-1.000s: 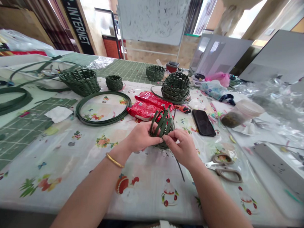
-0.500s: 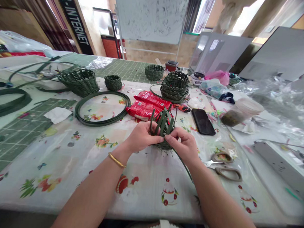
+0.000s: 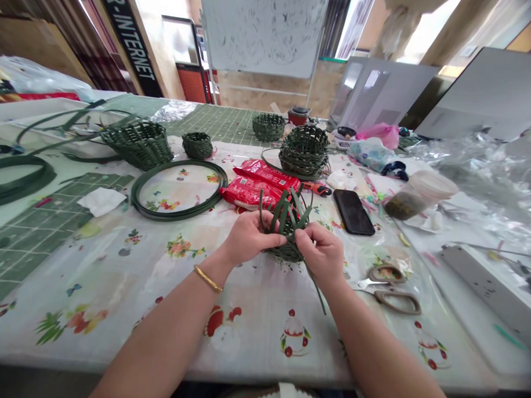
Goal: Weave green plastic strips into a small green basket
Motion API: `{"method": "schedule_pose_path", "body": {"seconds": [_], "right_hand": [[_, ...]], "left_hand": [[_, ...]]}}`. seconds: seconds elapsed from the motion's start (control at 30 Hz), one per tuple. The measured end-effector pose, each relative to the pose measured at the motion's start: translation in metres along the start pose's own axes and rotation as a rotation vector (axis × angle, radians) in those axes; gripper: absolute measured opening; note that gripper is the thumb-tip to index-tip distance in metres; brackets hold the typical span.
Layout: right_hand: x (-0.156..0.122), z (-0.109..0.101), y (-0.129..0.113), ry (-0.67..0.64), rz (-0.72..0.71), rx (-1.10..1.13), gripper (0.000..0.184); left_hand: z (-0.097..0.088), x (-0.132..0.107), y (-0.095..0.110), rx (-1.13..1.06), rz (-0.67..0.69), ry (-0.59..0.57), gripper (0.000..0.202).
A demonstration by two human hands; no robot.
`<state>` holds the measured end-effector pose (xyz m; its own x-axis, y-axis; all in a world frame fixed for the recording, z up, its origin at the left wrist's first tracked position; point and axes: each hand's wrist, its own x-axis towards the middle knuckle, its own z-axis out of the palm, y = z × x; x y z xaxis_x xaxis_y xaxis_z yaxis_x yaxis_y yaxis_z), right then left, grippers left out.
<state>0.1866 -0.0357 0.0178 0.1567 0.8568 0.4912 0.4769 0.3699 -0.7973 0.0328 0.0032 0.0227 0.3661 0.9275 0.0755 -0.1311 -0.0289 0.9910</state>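
Note:
Both my hands are at the middle of the table around a small, unfinished basket of dark green woven strips (image 3: 286, 246). Its base is tightly woven, and loose strip ends fan upward from it. My left hand (image 3: 251, 238) grips its left side. My right hand (image 3: 318, 256) pinches the right side and a strip there. A long green strip (image 3: 317, 289) runs from under my right hand down toward me. The basket's far side is partly hidden behind my fingers.
Several finished green woven baskets (image 3: 139, 143) stand beyond my hands, beside a coiled green strip hoop (image 3: 178, 190). Red packets (image 3: 257, 187) lie just past the work. A black phone (image 3: 353, 212) and scissors (image 3: 390, 290) lie to the right on the floral tablecloth (image 3: 115, 275).
The upright strips now fan out wider, and my hands sit slightly farther apart. The long strip hangs more steeply than half a second ago. The whole view has shifted slightly.

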Motion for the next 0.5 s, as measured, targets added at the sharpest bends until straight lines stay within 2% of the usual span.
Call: {"method": "schedule_pose_path", "body": {"seconds": [0.07,0.13,0.2,0.27,0.33,0.43,0.5], "right_hand": [[-0.003,0.001,-0.003,0.026,-0.025,0.047,0.030],[-0.006,0.001,-0.007,-0.013,-0.077,0.092,0.028],[-0.007,0.001,-0.011,-0.073,-0.116,0.096,0.027],[-0.005,-0.001,-0.011,-0.061,-0.064,0.100,0.021],[0.000,-0.003,-0.007,0.000,0.067,0.177,0.011],[0.007,-0.005,0.000,-0.054,0.167,0.237,0.030],[0.007,-0.005,0.001,-0.090,0.126,0.204,0.033]], "left_hand": [[-0.002,0.002,0.000,-0.049,0.008,0.049,0.027],[-0.006,0.004,0.001,-0.067,0.003,0.122,0.026],[-0.010,0.005,0.000,-0.032,-0.007,0.142,0.025],[-0.012,0.006,-0.002,0.039,-0.001,0.081,0.025],[-0.012,0.005,-0.005,0.109,0.016,0.010,0.023],[-0.010,0.003,-0.006,0.193,0.013,-0.060,0.018],[-0.008,0.001,-0.005,0.219,0.006,-0.097,0.016]]}}
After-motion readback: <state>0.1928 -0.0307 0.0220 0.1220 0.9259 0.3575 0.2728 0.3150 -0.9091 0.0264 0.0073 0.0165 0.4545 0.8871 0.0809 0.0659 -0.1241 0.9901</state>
